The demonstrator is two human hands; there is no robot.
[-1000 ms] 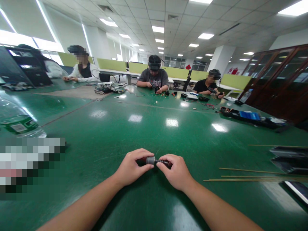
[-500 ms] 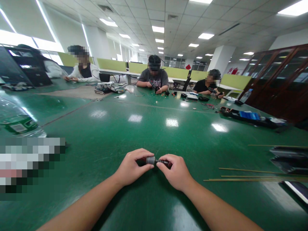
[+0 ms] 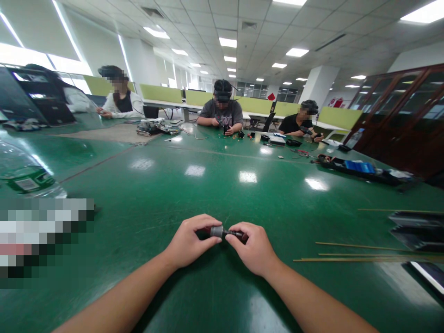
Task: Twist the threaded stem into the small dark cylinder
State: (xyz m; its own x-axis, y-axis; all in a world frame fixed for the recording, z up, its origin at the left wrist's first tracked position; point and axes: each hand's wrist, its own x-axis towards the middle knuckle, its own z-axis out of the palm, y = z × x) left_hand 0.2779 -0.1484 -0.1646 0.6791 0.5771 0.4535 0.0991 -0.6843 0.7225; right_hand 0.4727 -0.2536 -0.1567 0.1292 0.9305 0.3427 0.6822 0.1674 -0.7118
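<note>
My left hand point(image 3: 192, 240) is closed around a grey metal cylindrical part point(image 3: 217, 231), its thumb below and its fingers above. Opposite it, my right hand point(image 3: 255, 245) pinches a dark ridged shaft point(image 3: 234, 233) between thumb and fingers. The two pieces lie in one line, level, and meet at a narrow neck between my fingertips. Whether they are one piece or two I cannot tell. Both outer ends are partly hidden by my hands. The hands are close above the green tabletop point(image 3: 222, 199), in front of me.
Several thin brass-coloured rods point(image 3: 347, 254) lie at the right, by dark tray-like pieces point(image 3: 416, 231) and a black-and-white flat object point(image 3: 426, 277). A clear bottle point(image 3: 31, 178) is at the left. Across the table sit people point(image 3: 222, 108) among tools and a long black tray point(image 3: 360, 169).
</note>
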